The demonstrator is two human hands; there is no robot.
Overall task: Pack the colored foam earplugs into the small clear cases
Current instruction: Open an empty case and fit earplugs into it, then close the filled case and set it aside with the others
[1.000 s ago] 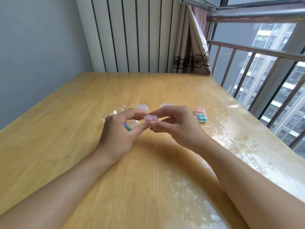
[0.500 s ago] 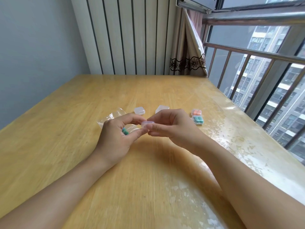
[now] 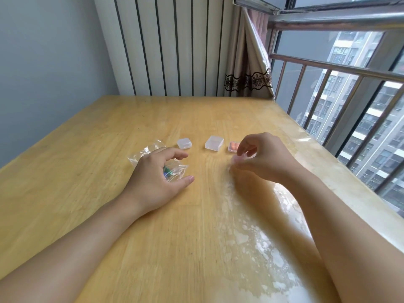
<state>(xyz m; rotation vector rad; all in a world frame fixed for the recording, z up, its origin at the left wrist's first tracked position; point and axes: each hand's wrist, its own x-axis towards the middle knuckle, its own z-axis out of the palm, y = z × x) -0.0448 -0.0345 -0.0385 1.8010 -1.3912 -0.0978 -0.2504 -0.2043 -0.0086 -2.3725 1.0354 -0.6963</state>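
I cannot see clearly what my right hand (image 3: 262,159) holds: something pale is blurred at its fingers (image 3: 237,161). My left hand (image 3: 156,178) covers part of the plastic bag (image 3: 144,153), and only a green bit (image 3: 168,170) shows. My right hand hides part of the orange-filled case (image 3: 232,147).

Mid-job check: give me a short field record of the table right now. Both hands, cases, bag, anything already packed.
left hand: open, fingers spread over the plastic bag
plastic bag: crumpled on the wooden table; a green earplug shows in it
right hand: pinching something small and pale at the fingertips; blurred, cannot tell what
empty cases: two closed clear cases, left one, right one, beyond the hands
packed case: holds orange earplugs, partly hidden by the right hand
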